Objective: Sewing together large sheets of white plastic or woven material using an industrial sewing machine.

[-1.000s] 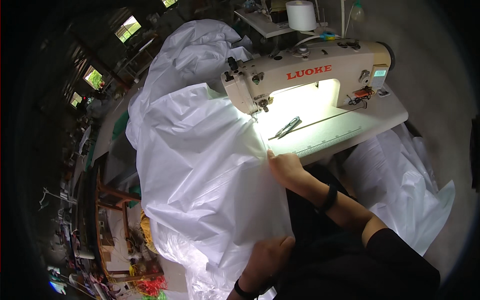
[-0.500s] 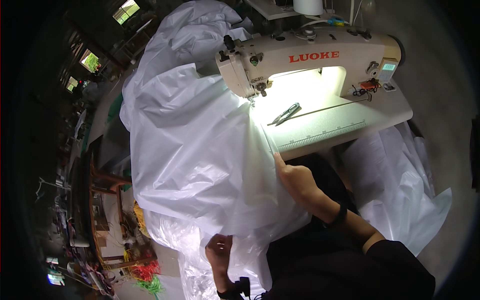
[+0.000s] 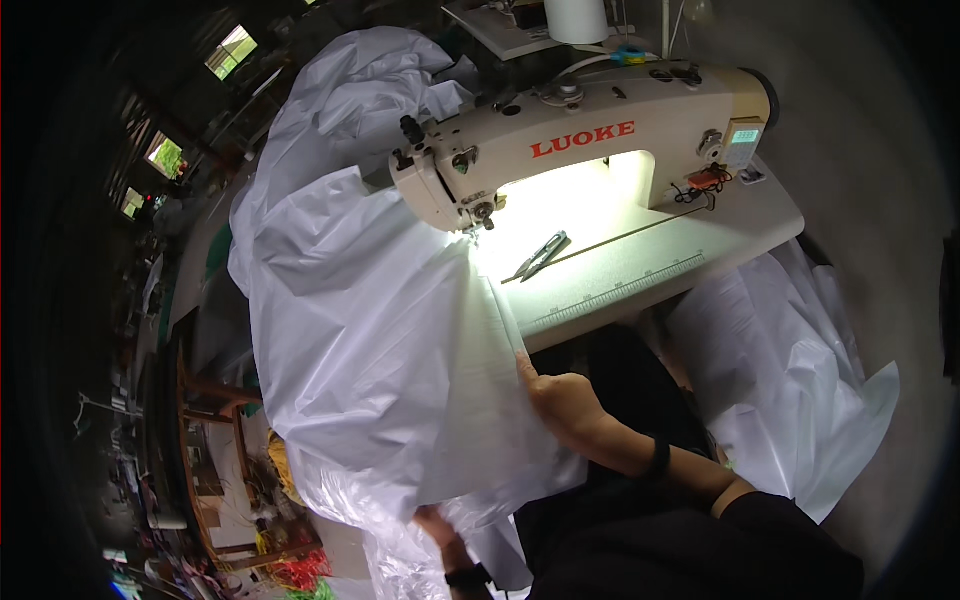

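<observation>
A large white plastic-like sheet (image 3: 350, 330) drapes over my lap and runs up under the presser foot of a white sewing machine (image 3: 590, 130). My right hand (image 3: 570, 405) is closed on the sheet's folded edge just below the front of the machine bed, index finger stretched along the fold. Lower down, my left hand (image 3: 437, 525) touches the sheet's lower part; its fingers are blurred and partly covered, so their grip does not show. Grey thread snips (image 3: 543, 256) lie on the lit bed (image 3: 620, 285), right of the needle area.
More white sheeting (image 3: 790, 370) hangs at the right of the machine. A white thread cone (image 3: 577, 20) stands behind it. On the left are a wooden frame (image 3: 215, 415) and red strands (image 3: 300, 570) on the floor. A small control panel (image 3: 743, 140) glows on the machine's right end.
The view has shifted, so the machine sits further left and lower. My left hand has slid partly behind the sheet's edge. My right hand keeps its place on the fold.
</observation>
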{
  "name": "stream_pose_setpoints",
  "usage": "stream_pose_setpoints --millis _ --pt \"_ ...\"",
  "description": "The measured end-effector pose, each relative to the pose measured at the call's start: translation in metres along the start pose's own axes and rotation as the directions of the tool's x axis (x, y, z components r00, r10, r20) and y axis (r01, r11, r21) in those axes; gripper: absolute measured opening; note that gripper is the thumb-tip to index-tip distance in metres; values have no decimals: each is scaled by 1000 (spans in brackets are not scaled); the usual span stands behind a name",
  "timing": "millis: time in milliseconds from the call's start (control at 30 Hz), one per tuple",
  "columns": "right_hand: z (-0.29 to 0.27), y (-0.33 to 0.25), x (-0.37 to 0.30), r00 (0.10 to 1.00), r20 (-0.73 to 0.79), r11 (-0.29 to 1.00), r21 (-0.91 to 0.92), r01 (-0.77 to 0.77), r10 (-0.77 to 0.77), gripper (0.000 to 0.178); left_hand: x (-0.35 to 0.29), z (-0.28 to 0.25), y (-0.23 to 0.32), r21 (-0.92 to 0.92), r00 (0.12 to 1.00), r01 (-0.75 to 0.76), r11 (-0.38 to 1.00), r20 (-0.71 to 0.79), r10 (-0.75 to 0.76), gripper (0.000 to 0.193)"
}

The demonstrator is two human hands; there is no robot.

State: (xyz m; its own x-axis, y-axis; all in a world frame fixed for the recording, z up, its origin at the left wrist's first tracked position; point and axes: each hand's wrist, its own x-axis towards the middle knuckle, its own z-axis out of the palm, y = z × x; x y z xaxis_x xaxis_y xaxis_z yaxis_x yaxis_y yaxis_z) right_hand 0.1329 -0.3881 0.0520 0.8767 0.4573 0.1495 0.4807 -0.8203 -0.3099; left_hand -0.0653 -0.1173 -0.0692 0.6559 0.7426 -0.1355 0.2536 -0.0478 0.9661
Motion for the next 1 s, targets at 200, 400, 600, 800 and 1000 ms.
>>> stream_pose_setpoints --millis 200,400,600,800,1000 --pt "-11 -6 24 996 73 999 -8 -51 52 61 60 -60 67 221 965 -262 939 52 257 48" --pt "-9 6 63 994 85 996 -59 -65 70 62 121 -69 116 489 959 -273 828 210 192 52" --pt "10 8 113 995 -31 991 -92 -101 98 57 154 -77 122 688 940 -325 649 312 140 55" --pt "12 10 111 987 -37 971 -179 -158 154 50 114 -35 160 877 855 -384 -289 456 248 59" --pt "8 22 97 993 -88 994 -65 -82 76 54 -33 69 287 -52 128 -925 376 890 438 19"
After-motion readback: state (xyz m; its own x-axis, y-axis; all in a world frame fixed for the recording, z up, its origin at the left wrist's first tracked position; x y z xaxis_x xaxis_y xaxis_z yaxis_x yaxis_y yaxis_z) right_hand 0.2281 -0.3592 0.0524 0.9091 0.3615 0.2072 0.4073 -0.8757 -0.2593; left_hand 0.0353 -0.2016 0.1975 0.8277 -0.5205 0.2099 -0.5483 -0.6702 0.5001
